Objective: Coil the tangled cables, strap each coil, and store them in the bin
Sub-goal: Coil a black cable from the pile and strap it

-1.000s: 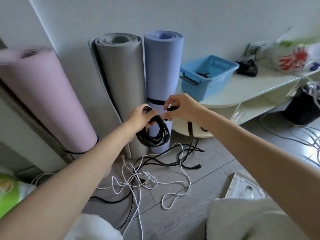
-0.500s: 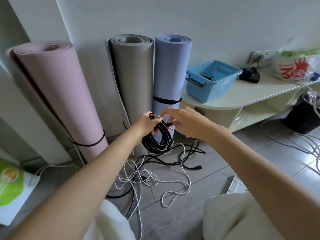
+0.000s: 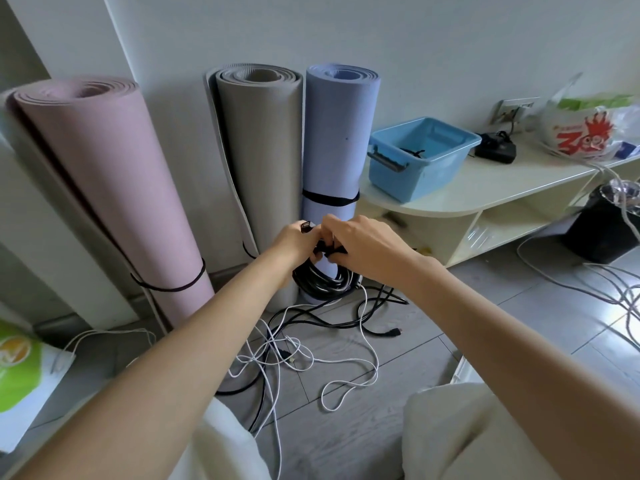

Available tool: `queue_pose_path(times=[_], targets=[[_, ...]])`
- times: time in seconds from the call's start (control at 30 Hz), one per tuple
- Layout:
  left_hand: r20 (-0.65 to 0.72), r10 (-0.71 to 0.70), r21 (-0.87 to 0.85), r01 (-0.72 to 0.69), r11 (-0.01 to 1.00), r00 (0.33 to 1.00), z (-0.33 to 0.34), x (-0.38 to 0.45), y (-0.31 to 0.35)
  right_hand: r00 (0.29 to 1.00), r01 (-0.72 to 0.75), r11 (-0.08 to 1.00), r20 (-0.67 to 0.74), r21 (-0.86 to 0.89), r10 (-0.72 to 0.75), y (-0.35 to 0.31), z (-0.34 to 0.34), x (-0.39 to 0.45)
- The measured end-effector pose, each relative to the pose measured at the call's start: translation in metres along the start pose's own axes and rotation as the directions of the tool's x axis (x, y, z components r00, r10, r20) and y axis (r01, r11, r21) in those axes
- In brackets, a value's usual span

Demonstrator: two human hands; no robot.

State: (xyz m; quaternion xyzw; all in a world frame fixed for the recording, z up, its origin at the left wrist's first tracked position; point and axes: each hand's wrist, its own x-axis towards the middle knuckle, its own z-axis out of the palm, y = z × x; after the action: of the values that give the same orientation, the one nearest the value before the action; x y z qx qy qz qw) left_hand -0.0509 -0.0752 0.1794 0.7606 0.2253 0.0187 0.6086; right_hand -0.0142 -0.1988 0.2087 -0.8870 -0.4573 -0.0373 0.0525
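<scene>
Lower than before, hands on coil

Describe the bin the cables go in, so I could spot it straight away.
Look right of the three rolled mats standing against the wall, to the low cream-coloured shelf unit. On its rounded left end sits the light blue rectangular plastic bin. It is the only open-topped blue container there, with a dark bar handle at its end and something small and black inside.
</scene>
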Motion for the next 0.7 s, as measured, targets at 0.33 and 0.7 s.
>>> queue_pose_path(times=[0.33,0.7], targets=[[0.250,0.046,0.084,-0.070,0.994,0.967,0.002,-0.012,0.001,0.992,-0.092,0.995,0.085,-0.030,0.094,0.004,0.008,-0.003],[0.336,0.088,0.087,-0.124,0.988,0.938,0.001,-0.015,0.005,0.964,-0.223,0.936,0.201,0.271,0.171,0.010,0.005,-0.002]])
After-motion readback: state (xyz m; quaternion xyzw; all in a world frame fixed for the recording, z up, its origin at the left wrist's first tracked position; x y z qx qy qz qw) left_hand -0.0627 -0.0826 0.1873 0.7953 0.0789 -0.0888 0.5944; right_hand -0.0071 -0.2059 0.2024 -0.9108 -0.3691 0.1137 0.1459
